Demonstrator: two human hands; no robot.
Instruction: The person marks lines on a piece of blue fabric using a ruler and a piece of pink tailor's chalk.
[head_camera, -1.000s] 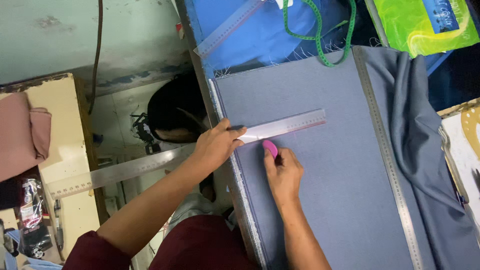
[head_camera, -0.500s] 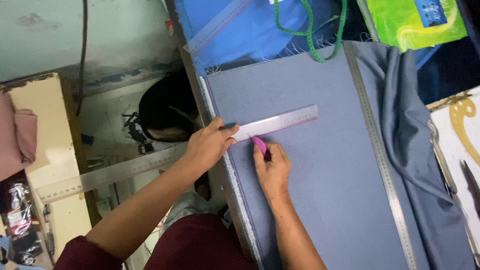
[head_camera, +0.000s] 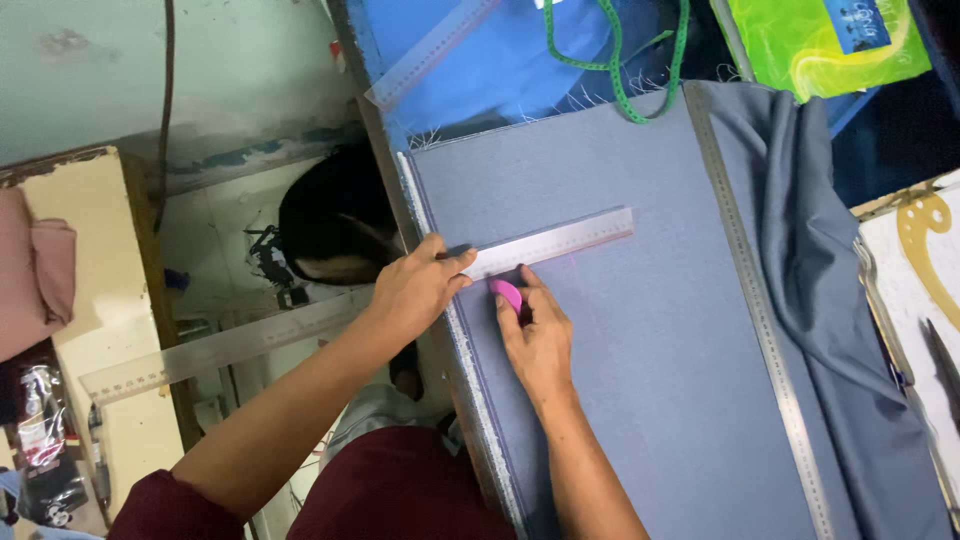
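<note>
On the grey cloth, I see the left hand pressing a steel ruler flat to steady it while right hand fingers pinch pink chalk against its edge.

A long steel rule lies lengthwise down the right part of the table, with loose grey cloth bunched just beside it. At the far end, a green tape loops over blue cloth, where a clear ruler lies slantwise. A green bag sits at the far right corner. A curve template rests on white paper at the right edge. Off the table to the left, another ruler lies across a cream cabinet bearing pink cloth.
</note>
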